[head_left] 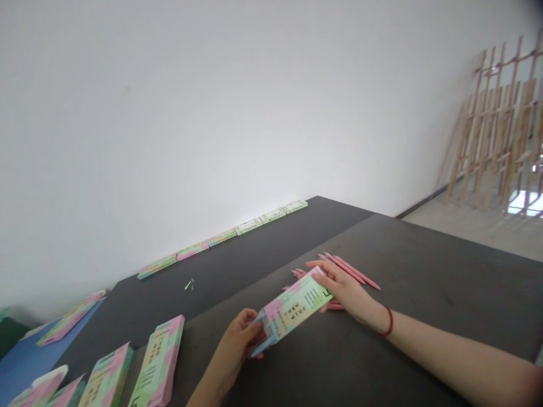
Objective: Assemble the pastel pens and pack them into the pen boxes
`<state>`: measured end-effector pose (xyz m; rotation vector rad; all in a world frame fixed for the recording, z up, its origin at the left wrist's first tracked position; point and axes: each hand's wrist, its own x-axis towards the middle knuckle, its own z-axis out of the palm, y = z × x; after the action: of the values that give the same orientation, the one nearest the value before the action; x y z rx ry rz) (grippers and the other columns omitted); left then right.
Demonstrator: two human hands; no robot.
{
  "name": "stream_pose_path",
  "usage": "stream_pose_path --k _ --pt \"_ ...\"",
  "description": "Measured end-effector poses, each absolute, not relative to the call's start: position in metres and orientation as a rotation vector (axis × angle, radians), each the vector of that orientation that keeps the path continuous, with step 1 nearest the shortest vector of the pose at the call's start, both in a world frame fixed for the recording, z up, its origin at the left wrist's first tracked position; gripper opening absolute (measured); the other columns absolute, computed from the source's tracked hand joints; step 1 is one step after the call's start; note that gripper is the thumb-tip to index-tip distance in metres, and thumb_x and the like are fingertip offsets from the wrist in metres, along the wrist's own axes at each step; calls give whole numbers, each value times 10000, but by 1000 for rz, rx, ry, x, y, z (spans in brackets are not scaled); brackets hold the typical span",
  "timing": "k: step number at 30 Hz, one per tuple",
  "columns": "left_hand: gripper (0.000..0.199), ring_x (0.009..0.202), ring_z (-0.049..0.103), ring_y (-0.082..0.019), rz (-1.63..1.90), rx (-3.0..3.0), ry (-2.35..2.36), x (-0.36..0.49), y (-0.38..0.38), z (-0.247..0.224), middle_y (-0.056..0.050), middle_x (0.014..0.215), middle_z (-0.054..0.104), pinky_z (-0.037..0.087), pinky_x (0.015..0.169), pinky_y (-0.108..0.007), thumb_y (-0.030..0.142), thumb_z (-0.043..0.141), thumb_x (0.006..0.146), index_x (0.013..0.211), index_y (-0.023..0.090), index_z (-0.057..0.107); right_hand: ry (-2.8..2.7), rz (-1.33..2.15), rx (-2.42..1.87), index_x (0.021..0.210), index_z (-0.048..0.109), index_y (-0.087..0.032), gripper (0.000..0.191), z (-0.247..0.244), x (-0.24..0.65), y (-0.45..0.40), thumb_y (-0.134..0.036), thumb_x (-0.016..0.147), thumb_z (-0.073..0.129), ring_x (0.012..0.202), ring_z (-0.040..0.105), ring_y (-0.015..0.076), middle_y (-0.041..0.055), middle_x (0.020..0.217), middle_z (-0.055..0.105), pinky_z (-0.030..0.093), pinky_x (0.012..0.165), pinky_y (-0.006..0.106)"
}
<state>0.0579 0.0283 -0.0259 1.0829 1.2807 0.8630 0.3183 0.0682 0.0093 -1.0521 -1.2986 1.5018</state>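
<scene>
Both my hands hold a flat pink-and-green pen box (292, 308) above the dark table. The fingers of my left hand (244, 333) are closed round its near-left end, where a pale bluish, see-through part shows. At the far-right end, my right hand (339, 285) grips the box with the thumb on top; a red band circles that wrist. Several pink pens (354, 271) lie on the table just beyond and beneath my right hand, partly hidden by it and by the box.
A row of similar boxes (193, 250) lies along the wall. More boxes (156, 362) lie at the lower left, near a blue surface (27, 356). Small green-and-white scraps (189, 284) rest on the black table (339, 362). Wooden easels (504, 130) stand at the right.
</scene>
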Motion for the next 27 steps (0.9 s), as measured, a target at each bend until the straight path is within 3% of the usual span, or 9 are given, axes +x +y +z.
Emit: stream_pose_path --k 3,7,12,16,20,23,27 --pt "322 572 559 -130 938 1142 1368 57 28 -21 35 682 604 395 447 -197 428 646 700 777 231 404 -1235 1539 -1010 1168 492 -205 330 1 319 76 -370 883 511 601 633 140 43 848 671 525 433 214" --pt "219 635 560 -142 991 1417 1516 60 23 -11 37 685 607 410 564 -219 321 673 691 794 212 514 -1082 1718 -910 1167 516 -192 321 -13 320 84 -358 893 498 553 620 130 84 862 688 496 421 209" --pt "177 819 617 -211 876 1620 1509 67 16 4 -26 913 670 435 732 -266 288 680 695 840 200 629 -1002 1781 -910 1116 558 -174 314 -19 321 87 -379 885 500 552 619 143 89 806 688 473 410 215" --pt "252 961 613 -241 785 1492 1327 66 15 12 -63 1123 652 427 827 -267 291 697 696 919 176 716 -963 1728 -892 1115 557 -201 309 -16 320 85 -393 876 510 679 652 185 97 925 688 513 469 264" --pt "344 785 623 -179 797 1135 1166 71 12 7 -67 953 701 459 717 -249 315 719 695 999 154 709 -987 1727 -865 1136 548 -208 323 -11 319 81 -397 876 515 719 654 186 111 1051 667 508 459 253" --pt "340 665 588 -131 794 953 1077 76 10 -3 -73 838 704 471 641 -229 323 744 679 956 128 719 -1127 1669 -879 1193 520 -229 357 -6 320 76 -398 879 516 633 635 148 107 1100 654 477 395 209" --pt "338 600 564 -110 793 876 1092 79 11 -17 -70 745 694 469 586 -207 343 793 617 851 106 736 -1264 1626 -844 1216 514 -238 381 0 319 70 -417 880 505 742 656 184 103 1131 643 508 398 215"
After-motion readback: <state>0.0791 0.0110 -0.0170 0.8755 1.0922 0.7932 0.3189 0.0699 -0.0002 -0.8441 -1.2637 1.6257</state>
